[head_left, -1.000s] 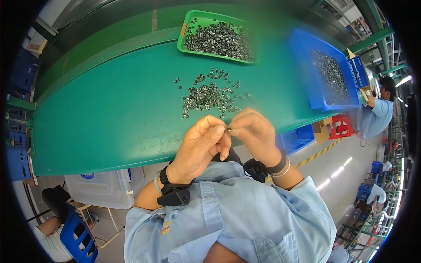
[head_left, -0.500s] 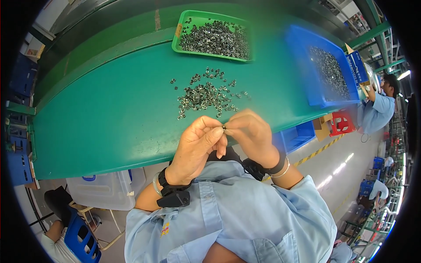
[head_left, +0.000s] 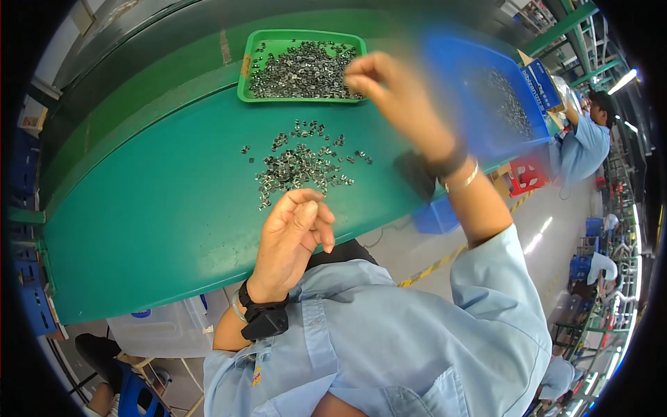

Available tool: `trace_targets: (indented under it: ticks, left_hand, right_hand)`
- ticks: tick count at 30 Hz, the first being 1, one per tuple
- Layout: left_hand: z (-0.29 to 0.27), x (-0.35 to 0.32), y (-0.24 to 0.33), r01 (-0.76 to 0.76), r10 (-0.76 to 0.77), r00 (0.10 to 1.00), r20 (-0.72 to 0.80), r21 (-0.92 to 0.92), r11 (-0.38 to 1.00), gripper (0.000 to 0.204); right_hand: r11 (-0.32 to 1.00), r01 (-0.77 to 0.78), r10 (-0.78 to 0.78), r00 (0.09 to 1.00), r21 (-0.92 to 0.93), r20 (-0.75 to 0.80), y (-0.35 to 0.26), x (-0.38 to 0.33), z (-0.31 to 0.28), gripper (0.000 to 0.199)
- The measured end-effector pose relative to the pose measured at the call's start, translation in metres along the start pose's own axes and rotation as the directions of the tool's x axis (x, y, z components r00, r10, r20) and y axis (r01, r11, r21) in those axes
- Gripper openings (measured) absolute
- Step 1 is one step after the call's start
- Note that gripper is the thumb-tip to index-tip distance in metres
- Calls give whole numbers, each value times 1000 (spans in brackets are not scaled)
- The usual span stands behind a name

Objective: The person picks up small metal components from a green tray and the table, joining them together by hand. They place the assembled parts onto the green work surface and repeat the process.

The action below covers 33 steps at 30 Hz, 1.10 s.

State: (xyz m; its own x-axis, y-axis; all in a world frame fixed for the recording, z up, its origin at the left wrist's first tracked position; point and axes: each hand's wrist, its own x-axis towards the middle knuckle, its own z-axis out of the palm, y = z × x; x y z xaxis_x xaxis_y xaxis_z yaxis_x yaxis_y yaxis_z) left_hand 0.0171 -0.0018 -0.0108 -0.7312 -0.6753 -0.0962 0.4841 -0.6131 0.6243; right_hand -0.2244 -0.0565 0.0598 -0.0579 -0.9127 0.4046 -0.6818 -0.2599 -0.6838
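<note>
The right hand (head_left: 379, 80) is reaching up toward one o'clock, blurred by motion, its fingertips hanging over the right edge of the green tray (head_left: 244, 69), which is filled with small dark metal parts. The fingers are pinched loosely together, but whether they are gripping a part I cannot tell (the blur is hiding it). The left hand (head_left: 292, 240) is hovering low at about six o'clock, at the near edge of the green table (head_left: 139, 208), fingers curled half closed with the thumb against them; nothing is showing between them. A loose pile (head_left: 299, 163) of the same parts is lying on the table just above the left hand, at twelve o'clock from it and below the tray. A blue bin (head_left: 486, 97) with more parts is sitting at two o'clock, beside the tray. A black band is wrapping each wrist.
</note>
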Motion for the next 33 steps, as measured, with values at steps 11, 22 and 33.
trace_targets:
  ticks: [11,22,33]
  left_hand:
    - [-6,-1,1,52,-48,996,75,-45,998,16]
    - [-1,-2,-3,23,-23,999,22,9,1000,18]
    - [21,10,0,96,-77,993,-88,239,966,21]
  right_hand:
    - [953,-139,178,976,-270,126,16,-86,-8,12]
    - [951,-17,41,997,-309,69,10,-106,-1,16]
    - [956,264,-246,959,-126,140,-46,-99,15,24]
